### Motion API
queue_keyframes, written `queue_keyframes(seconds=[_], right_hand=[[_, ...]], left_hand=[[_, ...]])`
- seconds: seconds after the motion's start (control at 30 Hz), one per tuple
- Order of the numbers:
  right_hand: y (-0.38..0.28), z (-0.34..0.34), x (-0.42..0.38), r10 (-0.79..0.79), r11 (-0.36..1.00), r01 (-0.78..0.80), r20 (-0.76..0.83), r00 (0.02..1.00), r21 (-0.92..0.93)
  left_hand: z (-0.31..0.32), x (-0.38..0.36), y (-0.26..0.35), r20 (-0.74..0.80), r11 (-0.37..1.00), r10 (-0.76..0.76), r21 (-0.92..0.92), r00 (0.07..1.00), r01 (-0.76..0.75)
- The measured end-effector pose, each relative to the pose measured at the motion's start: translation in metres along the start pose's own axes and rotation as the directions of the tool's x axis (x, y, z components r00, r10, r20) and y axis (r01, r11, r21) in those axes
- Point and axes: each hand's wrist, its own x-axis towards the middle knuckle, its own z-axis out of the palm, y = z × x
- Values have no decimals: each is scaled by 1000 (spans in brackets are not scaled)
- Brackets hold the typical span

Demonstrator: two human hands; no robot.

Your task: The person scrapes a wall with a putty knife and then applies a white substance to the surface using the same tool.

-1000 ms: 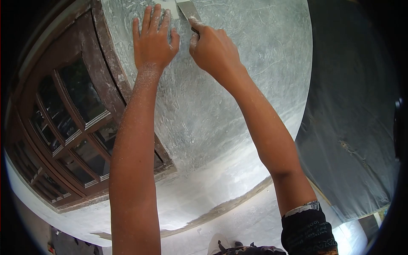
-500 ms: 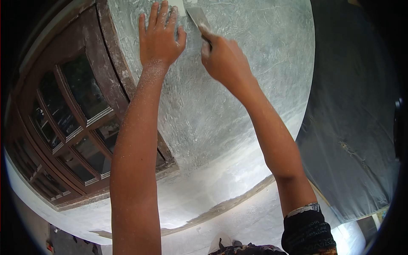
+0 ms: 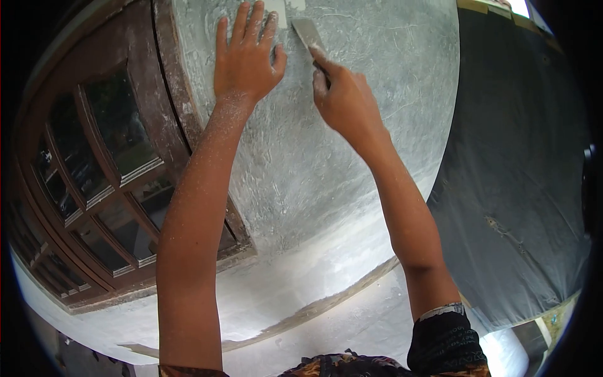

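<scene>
My left hand [image 3: 250, 60] lies flat against the grey plastered wall [image 3: 301, 151], fingers stretched upward and dusted with white powder. To its right, my right hand [image 3: 352, 103] is wrapped round the handle of a putty knife [image 3: 308, 34]. The knife's broad metal blade points up and left, its edge at the wall beside a pale bare patch [image 3: 281, 14]. White dust also covers my left wrist and forearm. The wall around both hands is rough and streaked, with fine cracks on the right.
A dark brown wooden window [image 3: 100, 169] with glass panes is set in the wall on the left. A black plastic sheet [image 3: 515, 157] hangs on the right. Below, a whiter wall band [image 3: 276, 295] ends at a rough brownish ledge [image 3: 339, 301].
The view has tilted slightly, so both hands appear a little further right and lower. My left hand remains flat on the wall and my right hand keeps its hold on the putty knife.
</scene>
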Motion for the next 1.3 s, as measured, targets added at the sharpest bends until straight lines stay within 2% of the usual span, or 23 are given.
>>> queue_keyframes(seconds=[0.07, 0.13, 0.17, 0.23, 0.37, 0.43, 0.47, 0.57, 0.63, 0.87, 0.97, 1.03, 1.23, 1.3], right_hand=[[0, 3, 12, 20, 1000, -20, -18, 1000, 9], [1, 7, 19, -70, 997, 74, -115, 991, 34], [3, 6, 14, -66, 997, 70, -117, 991, 31], [0, -1, -1, 45, 998, -44, 18, 999, -41], [6, 7, 0, 19, 999, -19, -12, 1000, -41], [10, 11, 24, -107, 994, 108, -168, 980, -2], [12, 12, 25, -105, 994, 108, -170, 980, 7], [12, 7, 18, -129, 991, 131, -156, 979, -1], [8, -2, -5, 12, 996, -10, 28, 1000, -86], [15, -3, 28, -75, 997, 76, -53, 996, 29], [14, -8, 10, -89, 996, 89, 2, 996, -29], [15, -7, 0, -4, 997, 9, 66, 998, -81], [14, 0, 28, -69, 997, 70, -39, 997, 17], [15, -4, 11, -49, 999, 49, 7, 999, -19]], left_hand=[[2, 0, -1, -15, 1000, 20, 11, 1000, -20], [1, -1, -1, -5, 1000, 19, 11, 1000, -19], [1, -1, -1, -1, 1000, 16, 15, 1000, -16], [2, -1, -1, -14, 1000, 18, 3, 1000, -18], [2, -1, -1, -14, 1000, 22, 5, 1000, -22], [2, -1, -1, -3, 999, 26, 23, 1000, -26], [2, 0, 0, 6, 999, 27, 35, 1000, -27], [3, 0, -1, 6, 999, 28, 43, 1000, -28], [1, 0, 1, 26, 999, 14, 46, 1000, -15], [-3, 3, 4, 92, 998, -13, 60, 996, 7], [-2, 3, 4, 77, 997, -3, 72, 997, -3], [-2, 3, 4, 79, 997, -9, 72, 997, 3], [-3, 2, 4, 103, 998, -9, 59, 995, 3], [-2, 3, 2, 94, 998, -9, 70, 996, 2]])
